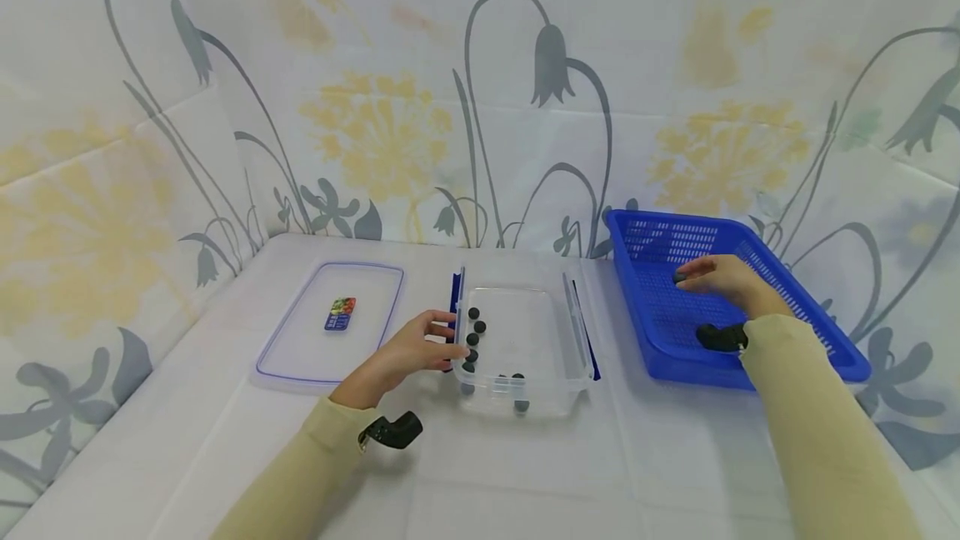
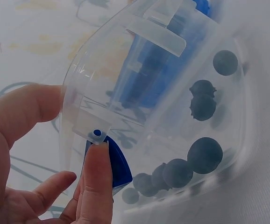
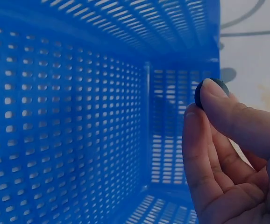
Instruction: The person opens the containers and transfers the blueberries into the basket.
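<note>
A clear plastic container [image 1: 525,394] with blue side latches stands mid-table. Several dark blueberries [image 1: 480,327] lie inside, mostly along its left side, with others near the front. My left hand [image 1: 408,350] holds the container's left rim, and in the left wrist view a fingertip touches the blue latch [image 2: 118,163]. Over the blue perforated basket [image 1: 660,361], my right hand [image 1: 723,280] pinches one blueberry [image 3: 212,92] between thumb and fingertips. That blueberry is above the basket floor, and the thumb covers part of it.
To the left of the container lies a flat clear lid [image 1: 300,348] with a blue edge and a colourful label [image 1: 341,314]. White cloth covers the table [image 1: 517,473], and a flower-printed sheet [image 1: 420,148] hangs behind it. The basket stands at the right.
</note>
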Demonstrator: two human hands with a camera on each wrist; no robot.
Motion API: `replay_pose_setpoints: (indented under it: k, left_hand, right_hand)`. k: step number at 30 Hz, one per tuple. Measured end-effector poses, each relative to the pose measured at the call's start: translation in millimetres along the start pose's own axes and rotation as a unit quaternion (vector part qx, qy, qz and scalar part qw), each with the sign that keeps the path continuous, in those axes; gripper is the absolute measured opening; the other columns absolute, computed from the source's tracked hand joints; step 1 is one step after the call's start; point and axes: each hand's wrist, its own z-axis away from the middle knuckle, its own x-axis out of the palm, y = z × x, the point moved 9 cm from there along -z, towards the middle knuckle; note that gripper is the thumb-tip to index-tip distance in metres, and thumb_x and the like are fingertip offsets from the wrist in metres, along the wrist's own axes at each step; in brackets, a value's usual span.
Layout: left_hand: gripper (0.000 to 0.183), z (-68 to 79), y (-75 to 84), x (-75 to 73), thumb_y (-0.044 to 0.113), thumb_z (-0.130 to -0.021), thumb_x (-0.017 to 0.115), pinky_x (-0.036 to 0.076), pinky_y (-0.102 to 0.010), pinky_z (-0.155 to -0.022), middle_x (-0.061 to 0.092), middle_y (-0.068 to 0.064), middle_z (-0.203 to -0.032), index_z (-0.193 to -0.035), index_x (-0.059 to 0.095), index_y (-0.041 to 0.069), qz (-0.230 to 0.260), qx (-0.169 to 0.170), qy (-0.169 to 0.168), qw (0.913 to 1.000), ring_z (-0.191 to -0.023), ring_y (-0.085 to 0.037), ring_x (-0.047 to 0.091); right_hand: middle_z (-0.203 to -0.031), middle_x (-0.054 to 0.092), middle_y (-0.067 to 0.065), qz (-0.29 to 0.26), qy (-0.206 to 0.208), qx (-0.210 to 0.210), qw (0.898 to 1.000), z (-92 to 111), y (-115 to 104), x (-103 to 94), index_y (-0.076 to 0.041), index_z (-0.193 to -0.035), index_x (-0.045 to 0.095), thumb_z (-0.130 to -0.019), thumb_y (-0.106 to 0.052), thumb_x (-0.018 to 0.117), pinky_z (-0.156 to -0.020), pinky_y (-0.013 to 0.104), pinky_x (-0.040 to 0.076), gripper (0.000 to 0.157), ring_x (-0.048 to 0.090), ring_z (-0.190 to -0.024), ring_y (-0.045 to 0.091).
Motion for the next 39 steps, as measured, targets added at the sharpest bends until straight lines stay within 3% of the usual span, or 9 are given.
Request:
replay_pose_setpoints:
  k: [4,10,19,26,29,35,39]
  left_hand:
    - [0.062,0.4,1.0,0.5,0.01,-0.078,0.074,0.052,-0.035,-0.079,0.046,-0.018,-0.122,-0.131,0.043,0.003,0.001,0.0,0.0,1.0,-0.088,-0.022,0.061]
    - [0.062,0.4,-0.1,0.4,0.011,-0.078,0.074,0.053,-0.035,-0.078,0.046,-0.018,-0.122,-0.131,0.043,0.004,-0.001,-0.004,0.002,1.0,-0.089,-0.023,0.06]
    - [0.063,1.0,6.8,0.0,0.008,-0.079,0.069,0.055,-0.034,-0.066,0.055,-0.015,-0.106,-0.136,0.043,0.007,0.008,-0.002,0.027,0.9996,-0.075,-0.022,0.06]
    - [0.06,0.9,21.8,-4.1,0.013,-0.081,0.065,0.055,-0.03,-0.062,0.059,-0.014,-0.1,-0.137,0.044,0.009,0.028,-0.008,0.047,0.9985,-0.064,-0.019,0.059]
    - [0.059,-1.2,27.5,-4.5,0.014,-0.082,0.065,0.055,-0.028,-0.062,0.059,-0.015,-0.103,-0.137,0.043,0.008,0.028,-0.016,0.043,0.9986,-0.064,-0.018,0.059]
    - [0.057,-4.0,31.1,-4.9,0.015,-0.083,0.063,0.054,-0.026,-0.062,0.058,-0.015,-0.109,-0.136,0.043,0.008,0.034,-0.026,0.036,0.9984,-0.067,-0.018,0.059]
    - [0.058,-4.5,28.3,-4.1,0.015,-0.083,0.064,0.054,-0.025,-0.06,0.058,-0.015,-0.11,-0.137,0.043,0.008,0.045,-0.031,0.033,0.998,-0.065,-0.018,0.058]
  right_hand:
    - [-0.106,0.061,0.014,-0.008,-0.013,0.004,1.0,-1.1,9.5,1.6,0.017,-0.119,0.047,-0.086,-0.011,0.066,-0.092,0.048,0.044,0.048,0.059,-0.091,0.015]
    - [-0.102,0.06,0.01,-0.024,-0.017,0.012,0.999,-1.3,15.3,2.7,0.019,-0.121,0.044,-0.087,-0.007,0.063,-0.088,0.042,0.048,0.047,0.061,-0.094,0.022]
    - [-0.113,0.054,0.023,-0.04,-0.006,0.001,0.999,0.7,-2.2,-1.7,0.019,-0.125,0.04,-0.088,-0.009,0.063,-0.08,0.029,0.051,0.052,0.06,-0.085,0.007]
    - [-0.127,0.042,0.033,-0.029,-0.016,-0.015,0.999,-0.8,-23.3,3.3,0.015,-0.129,0.04,-0.091,-0.013,0.06,-0.087,0.03,0.048,0.052,0.059,-0.09,0.006]
    - [-0.127,0.042,0.03,-0.022,-0.017,-0.02,0.999,-0.4,-32.2,4.9,0.013,-0.13,0.041,-0.091,-0.016,0.06,-0.089,0.032,0.047,0.052,0.059,-0.092,0.008]
    - [-0.124,0.048,0.027,-0.006,-0.011,-0.026,1.0,-1.6,-46.5,9.6,0.01,-0.128,0.045,-0.09,-0.021,0.062,-0.093,0.04,0.045,0.052,0.057,-0.104,0.026]
    - [-0.121,0.051,0.025,0.0,-0.01,-0.034,0.999,-2.5,-53.5,13.5,0.01,-0.126,0.047,-0.089,-0.021,0.063,-0.093,0.042,0.044,0.051,0.059,-0.099,0.022]
